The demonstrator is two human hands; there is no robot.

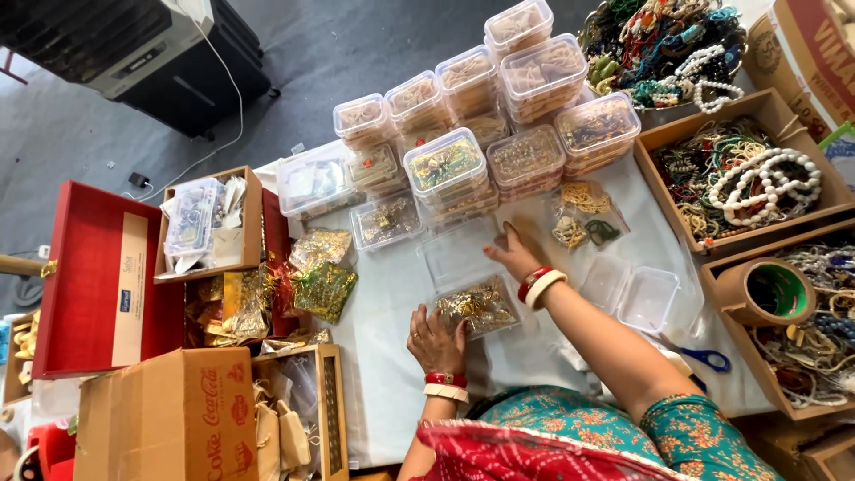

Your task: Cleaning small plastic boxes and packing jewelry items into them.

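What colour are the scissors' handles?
Blue, seen in the head view: scissors on the table near the right arm.

Looked like a jewellery packing workspace: stacked clear plastic boxes (485, 116) at 12 o'clock, cardboard trays of bead necklaces (748, 174) at 2, white-covered table (392, 356) centre.

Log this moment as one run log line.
left hand: rests on filled clear box | right hand: on clear lid | behind: stacked boxes
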